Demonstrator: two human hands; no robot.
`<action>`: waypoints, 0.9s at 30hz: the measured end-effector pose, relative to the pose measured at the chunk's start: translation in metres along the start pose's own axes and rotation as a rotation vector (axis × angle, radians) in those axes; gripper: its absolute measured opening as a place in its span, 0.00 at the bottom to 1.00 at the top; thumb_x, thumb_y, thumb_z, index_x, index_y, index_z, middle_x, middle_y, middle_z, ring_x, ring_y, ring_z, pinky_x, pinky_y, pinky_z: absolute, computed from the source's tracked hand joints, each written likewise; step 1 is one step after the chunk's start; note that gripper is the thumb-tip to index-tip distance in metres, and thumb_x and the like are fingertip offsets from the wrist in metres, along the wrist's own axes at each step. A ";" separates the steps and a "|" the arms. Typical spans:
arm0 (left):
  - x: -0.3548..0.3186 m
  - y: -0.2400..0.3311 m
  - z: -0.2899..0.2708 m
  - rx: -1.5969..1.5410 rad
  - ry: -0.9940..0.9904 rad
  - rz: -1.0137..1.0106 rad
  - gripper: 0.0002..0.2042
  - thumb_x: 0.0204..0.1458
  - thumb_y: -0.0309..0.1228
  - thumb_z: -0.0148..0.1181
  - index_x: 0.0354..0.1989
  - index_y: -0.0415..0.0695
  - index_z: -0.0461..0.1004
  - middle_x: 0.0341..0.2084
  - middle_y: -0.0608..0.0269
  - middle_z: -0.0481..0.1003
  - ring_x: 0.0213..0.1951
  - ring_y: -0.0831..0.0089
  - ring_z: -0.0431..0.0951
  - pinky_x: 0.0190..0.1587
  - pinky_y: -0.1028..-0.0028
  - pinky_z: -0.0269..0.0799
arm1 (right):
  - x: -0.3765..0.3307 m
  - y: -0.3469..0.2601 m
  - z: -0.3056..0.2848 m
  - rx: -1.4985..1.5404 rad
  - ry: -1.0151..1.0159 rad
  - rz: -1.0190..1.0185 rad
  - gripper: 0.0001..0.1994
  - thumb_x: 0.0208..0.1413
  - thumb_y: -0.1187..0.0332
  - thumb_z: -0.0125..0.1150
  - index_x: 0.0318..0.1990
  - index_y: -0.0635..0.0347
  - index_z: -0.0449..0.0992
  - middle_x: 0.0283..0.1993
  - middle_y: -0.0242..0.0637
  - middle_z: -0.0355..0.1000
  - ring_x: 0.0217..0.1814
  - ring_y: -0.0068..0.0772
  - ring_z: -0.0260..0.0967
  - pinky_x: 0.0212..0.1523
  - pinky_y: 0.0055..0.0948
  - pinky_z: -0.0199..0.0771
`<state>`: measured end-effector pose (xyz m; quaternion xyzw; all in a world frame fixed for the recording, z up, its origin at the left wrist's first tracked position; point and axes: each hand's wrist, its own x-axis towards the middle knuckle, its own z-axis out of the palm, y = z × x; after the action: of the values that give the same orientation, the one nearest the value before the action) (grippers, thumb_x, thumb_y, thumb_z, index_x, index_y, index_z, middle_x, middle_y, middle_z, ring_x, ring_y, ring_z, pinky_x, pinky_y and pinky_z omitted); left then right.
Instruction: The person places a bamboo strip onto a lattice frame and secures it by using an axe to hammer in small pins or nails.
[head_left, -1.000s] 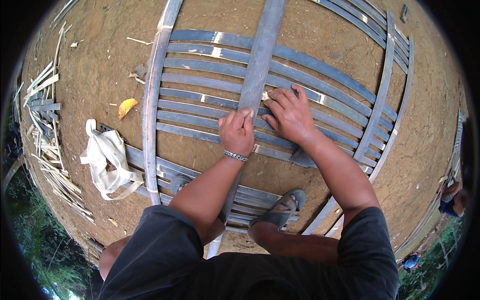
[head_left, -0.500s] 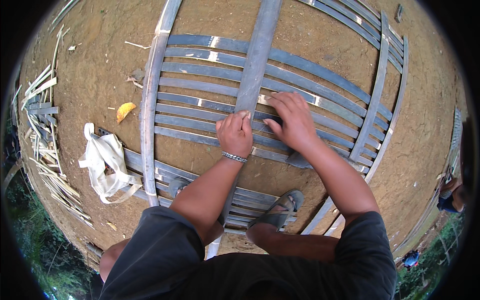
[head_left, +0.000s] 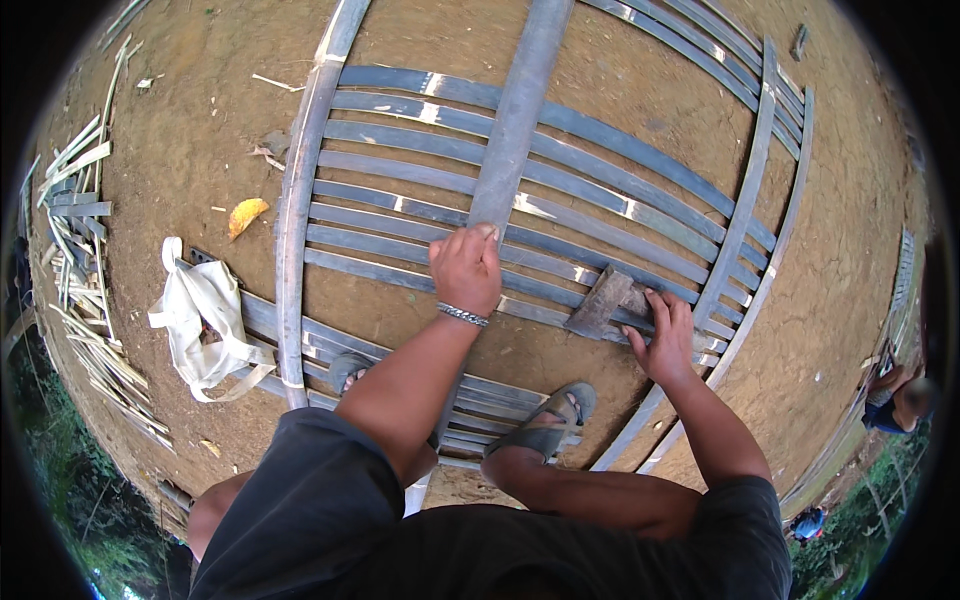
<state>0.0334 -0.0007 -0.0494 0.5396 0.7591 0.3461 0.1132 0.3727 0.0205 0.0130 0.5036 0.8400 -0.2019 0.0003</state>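
Observation:
A lattice of grey bamboo slats (head_left: 400, 170) lies flat on bare dirt. A wide bamboo strip (head_left: 515, 110) runs across the slats from the far side toward me. My left hand (head_left: 466, 268), with a silver bracelet at the wrist, presses down on the near part of that strip. My right hand (head_left: 665, 335) is off to the right, its fingers spread over the handle of a small hatchet-like blade (head_left: 598, 302) that rests on the slats. I cannot see the fingers wrapped around the handle. I squat over the lattice with both sandalled feet (head_left: 548, 428) on its near slats.
A white cloth bag (head_left: 200, 325) lies on the lattice's left end, with a yellow leaf (head_left: 245, 215) beyond it. Loose pale bamboo strips (head_left: 75, 250) are piled along the left edge. Another person (head_left: 895, 395) crouches at the far right. More slat panels (head_left: 740, 60) lie behind.
My right hand left its place beside the left hand and moved right onto the blade's handle, uncovering the blade. My left hand stayed on the wide strip.

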 end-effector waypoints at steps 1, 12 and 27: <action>0.000 0.002 0.000 -0.001 -0.004 -0.005 0.04 0.59 0.26 0.63 0.40 0.47 0.78 0.32 0.62 0.81 0.36 0.59 0.80 0.43 0.60 0.67 | -0.005 0.008 0.003 -0.030 -0.007 0.004 0.36 0.48 0.61 0.77 0.65 0.53 0.68 0.56 0.46 0.66 0.57 0.53 0.65 0.58 0.49 0.65; 0.001 0.004 0.000 -0.013 0.013 -0.043 0.04 0.57 0.27 0.64 0.39 0.47 0.79 0.33 0.61 0.82 0.37 0.59 0.81 0.43 0.61 0.67 | -0.016 -0.034 -0.013 0.473 -0.264 0.041 0.28 0.61 0.67 0.65 0.67 0.65 0.66 0.58 0.60 0.73 0.59 0.63 0.72 0.59 0.46 0.74; 0.002 0.003 -0.002 -0.021 0.027 -0.059 0.06 0.54 0.24 0.63 0.39 0.45 0.79 0.29 0.58 0.79 0.34 0.55 0.79 0.41 0.59 0.67 | 0.084 -0.126 0.014 0.482 -0.146 -0.035 0.28 0.63 0.67 0.63 0.69 0.60 0.63 0.60 0.59 0.74 0.55 0.65 0.76 0.52 0.49 0.79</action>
<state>0.0336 0.0002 -0.0453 0.5111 0.7725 0.3578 0.1189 0.2214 0.0352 0.0261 0.4584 0.7741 -0.4322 -0.0625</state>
